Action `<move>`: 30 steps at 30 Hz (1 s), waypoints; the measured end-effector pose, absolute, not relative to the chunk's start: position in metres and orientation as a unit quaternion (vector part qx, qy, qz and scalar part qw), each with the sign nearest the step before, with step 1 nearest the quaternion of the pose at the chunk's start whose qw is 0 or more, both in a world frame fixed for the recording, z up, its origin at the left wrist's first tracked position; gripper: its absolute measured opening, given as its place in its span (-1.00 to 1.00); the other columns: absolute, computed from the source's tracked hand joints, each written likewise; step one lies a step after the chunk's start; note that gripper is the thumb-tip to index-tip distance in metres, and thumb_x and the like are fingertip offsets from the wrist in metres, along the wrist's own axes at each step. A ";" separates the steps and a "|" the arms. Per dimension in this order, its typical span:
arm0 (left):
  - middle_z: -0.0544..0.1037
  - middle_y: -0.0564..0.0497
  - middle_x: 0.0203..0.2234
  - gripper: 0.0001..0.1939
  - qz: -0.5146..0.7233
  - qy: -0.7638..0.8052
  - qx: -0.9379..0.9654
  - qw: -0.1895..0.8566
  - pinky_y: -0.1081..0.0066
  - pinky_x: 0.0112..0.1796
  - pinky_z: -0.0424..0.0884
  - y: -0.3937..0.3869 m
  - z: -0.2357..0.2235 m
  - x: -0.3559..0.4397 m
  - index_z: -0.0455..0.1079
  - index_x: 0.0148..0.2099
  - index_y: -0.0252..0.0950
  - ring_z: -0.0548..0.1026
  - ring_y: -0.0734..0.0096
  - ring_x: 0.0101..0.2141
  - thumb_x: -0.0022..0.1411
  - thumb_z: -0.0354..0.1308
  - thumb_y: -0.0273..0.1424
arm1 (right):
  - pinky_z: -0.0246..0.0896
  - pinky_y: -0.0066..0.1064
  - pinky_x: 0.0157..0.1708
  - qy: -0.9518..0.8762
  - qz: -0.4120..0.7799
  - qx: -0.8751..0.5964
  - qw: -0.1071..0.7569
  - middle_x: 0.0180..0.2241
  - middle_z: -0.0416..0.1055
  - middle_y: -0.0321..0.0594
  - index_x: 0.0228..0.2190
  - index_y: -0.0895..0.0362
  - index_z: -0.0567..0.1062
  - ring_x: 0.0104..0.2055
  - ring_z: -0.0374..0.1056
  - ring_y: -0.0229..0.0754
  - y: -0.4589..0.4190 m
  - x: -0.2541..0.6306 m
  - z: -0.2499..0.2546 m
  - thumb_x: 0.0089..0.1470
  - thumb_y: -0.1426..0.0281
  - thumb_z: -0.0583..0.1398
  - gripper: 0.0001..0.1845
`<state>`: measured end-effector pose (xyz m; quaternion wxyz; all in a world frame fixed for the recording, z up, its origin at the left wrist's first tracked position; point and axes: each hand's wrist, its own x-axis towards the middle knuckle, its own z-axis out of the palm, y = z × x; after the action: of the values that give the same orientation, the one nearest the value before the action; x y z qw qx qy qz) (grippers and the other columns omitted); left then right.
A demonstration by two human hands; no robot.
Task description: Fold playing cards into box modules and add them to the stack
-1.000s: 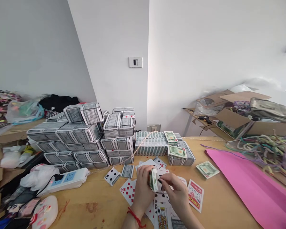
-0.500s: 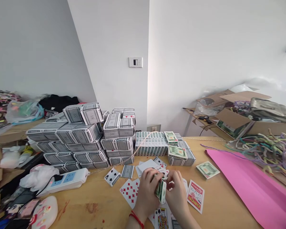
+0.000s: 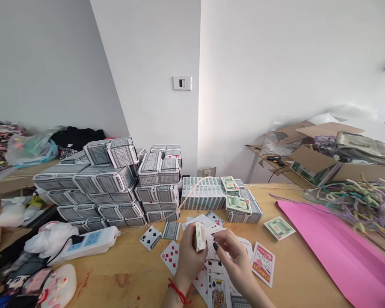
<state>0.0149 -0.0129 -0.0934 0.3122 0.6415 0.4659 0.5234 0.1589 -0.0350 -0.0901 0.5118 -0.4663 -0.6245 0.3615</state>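
My left hand (image 3: 190, 253), with a red string on its wrist, is closed around a small green-and-white playing card box (image 3: 199, 236) tilted on its edge. Just to the right, my right hand (image 3: 235, 256) has thumb and fingers apart, with no object visible between them. Beneath both hands lie loose playing cards, among them a king of spades (image 3: 218, 293) and a ten of diamonds (image 3: 170, 256). A red-and-white poker card (image 3: 263, 263) lies right of my right hand. Another green card box (image 3: 279, 228) rests farther right.
Grey-backed card stacks (image 3: 102, 182) rise at the back left. A row of card decks (image 3: 203, 193) stands behind my hands, beside green boxes (image 3: 239, 204) on a stack. A power strip (image 3: 93, 241) lies left, pink paper (image 3: 327, 248) and a pile of coloured cords (image 3: 362, 205) right.
My left hand has turned the card box so its narrow side faces up and shifted slightly left. My right hand has come away from the box and its fingers have spread.
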 end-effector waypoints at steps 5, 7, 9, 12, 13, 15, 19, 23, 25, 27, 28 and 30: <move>0.45 -0.03 -0.45 -0.83 0.489 0.339 0.571 0.565 0.35 -0.31 0.34 -0.021 -0.082 0.016 0.36 -0.29 -0.32 0.40 0.32 -0.40 0.05 0.14 -0.34 | 0.28 -0.35 -0.25 -0.589 0.370 -0.459 0.553 -0.14 0.32 -0.09 -0.11 0.04 0.43 -0.18 0.31 -0.10 -0.034 0.160 -0.090 0.10 0.20 0.06 -0.64; 0.49 -0.07 -0.41 -0.66 0.477 0.299 0.502 0.657 0.34 -0.31 0.35 -0.022 -0.083 0.018 0.37 -0.20 -0.34 0.43 0.26 -0.37 0.00 0.19 -0.24 | 0.28 -0.32 -0.24 -0.590 0.369 -0.458 0.553 -0.23 0.37 -0.08 -0.30 0.07 0.53 -0.18 0.32 -0.05 -0.034 0.160 -0.087 0.09 0.17 0.06 -0.66; 0.51 -0.10 -0.41 -0.49 0.464 0.260 0.424 0.733 0.33 -0.36 0.35 -0.022 -0.089 0.020 0.35 -0.11 -0.34 0.46 0.21 -0.37 -0.03 0.18 -0.09 | 0.28 -0.31 -0.27 -0.597 0.357 -0.465 0.547 -0.31 0.39 -0.08 -0.48 0.10 0.55 -0.24 0.34 -0.04 -0.033 0.160 -0.086 0.07 0.16 0.07 -0.64; 0.51 -0.11 -0.50 -0.42 0.419 0.225 0.340 0.811 0.32 -0.38 0.35 -0.019 -0.102 0.021 0.37 -0.13 -0.39 0.48 0.20 -0.42 -0.02 0.07 0.01 | 0.26 -0.32 -0.31 -0.612 0.334 -0.479 0.533 -0.37 0.38 -0.11 -0.55 0.10 0.53 -0.31 0.33 -0.08 -0.030 0.160 -0.089 0.04 0.19 0.12 -0.68; 0.51 -0.10 -0.53 -0.43 0.402 0.223 0.320 0.829 0.32 -0.39 0.35 -0.017 -0.106 0.021 0.38 -0.16 -0.41 0.48 0.20 -0.44 -0.01 0.04 -0.01 | 0.26 -0.33 -0.33 -0.613 0.327 -0.485 0.531 -0.40 0.38 -0.13 -0.55 0.10 0.51 -0.34 0.32 -0.10 -0.030 0.159 -0.090 0.03 0.20 0.14 -0.71; 0.50 -0.09 -0.58 -0.49 0.373 0.226 0.290 0.852 0.33 -0.42 0.35 -0.015 -0.112 0.020 0.41 -0.21 -0.42 0.47 0.22 -0.48 -0.03 0.01 -0.08 | 0.27 -0.35 -0.37 -0.600 0.319 -0.494 0.542 -0.44 0.36 -0.16 -0.53 0.10 0.49 -0.38 0.31 -0.13 -0.029 0.159 -0.092 -0.02 0.20 0.18 -0.76; 0.49 -0.07 -0.64 -0.57 0.332 0.229 0.268 0.875 0.37 -0.48 0.34 -0.014 -0.118 0.019 0.43 -0.29 -0.43 0.46 0.27 -0.56 -0.06 -0.03 -0.19 | 0.33 -0.34 -0.36 -0.559 0.370 -0.494 0.554 -0.35 0.42 -0.16 -0.28 0.08 0.49 -0.37 0.35 -0.15 -0.031 0.157 -0.088 -0.06 0.18 0.21 -0.69; 0.48 -0.09 -0.66 -0.45 0.301 0.198 0.264 0.895 0.42 -0.58 0.29 -0.016 -0.116 0.021 0.43 -0.39 -0.44 0.42 0.34 -0.64 0.00 -0.06 0.00 | 0.36 -0.32 -0.35 -0.570 0.450 -0.460 0.511 -0.35 0.49 -0.13 -0.28 0.08 0.55 -0.33 0.41 -0.08 -0.034 0.158 -0.081 -0.05 0.15 0.20 -0.66; 0.46 -0.10 -0.66 -0.33 0.287 0.187 0.268 0.901 0.45 -0.62 0.26 -0.016 -0.113 0.023 0.42 -0.45 -0.45 0.39 0.39 -0.67 0.02 -0.13 0.12 | 0.37 -0.36 -0.42 -0.563 0.470 -0.457 0.502 -0.36 0.51 -0.12 -0.34 0.09 0.58 -0.35 0.42 -0.06 -0.034 0.159 -0.080 -0.06 0.13 0.19 -0.66; 0.45 -0.10 -0.65 -0.24 0.284 0.181 0.271 0.902 0.46 -0.63 0.25 -0.016 -0.109 0.024 0.41 -0.48 -0.46 0.38 0.42 -0.68 0.04 -0.21 0.18 | 0.35 -0.40 -0.57 -0.548 0.486 -0.462 0.500 -0.37 0.52 -0.11 -0.38 0.09 0.59 -0.44 0.43 -0.08 -0.033 0.159 -0.080 -0.07 0.09 0.19 -0.64; 0.44 -0.10 -0.66 -0.21 0.287 0.178 0.269 0.902 0.46 -0.63 0.24 -0.016 -0.108 0.024 0.41 -0.49 -0.47 0.38 0.43 -0.68 0.04 -0.24 0.20 | 0.31 -0.42 -0.65 -0.537 0.495 -0.464 0.502 -0.40 0.52 -0.12 -0.40 0.10 0.59 -0.52 0.42 -0.11 -0.033 0.159 -0.080 -0.08 0.08 0.19 -0.63; 0.43 -0.11 -0.67 -0.17 0.282 0.175 0.265 0.905 0.45 -0.63 0.24 -0.015 -0.106 0.024 0.41 -0.49 -0.48 0.38 0.42 -0.69 0.03 -0.28 0.22 | 0.23 -0.44 -0.76 -0.513 0.517 -0.462 0.506 -0.49 0.52 -0.15 -0.42 0.12 0.58 -0.67 0.36 -0.18 -0.033 0.158 -0.081 -0.12 0.06 0.21 -0.61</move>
<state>0.0244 -0.0150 -0.1065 0.9054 0.2649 0.1752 0.2817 0.1579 -0.0328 -0.0807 0.5063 -0.4622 -0.5127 0.5169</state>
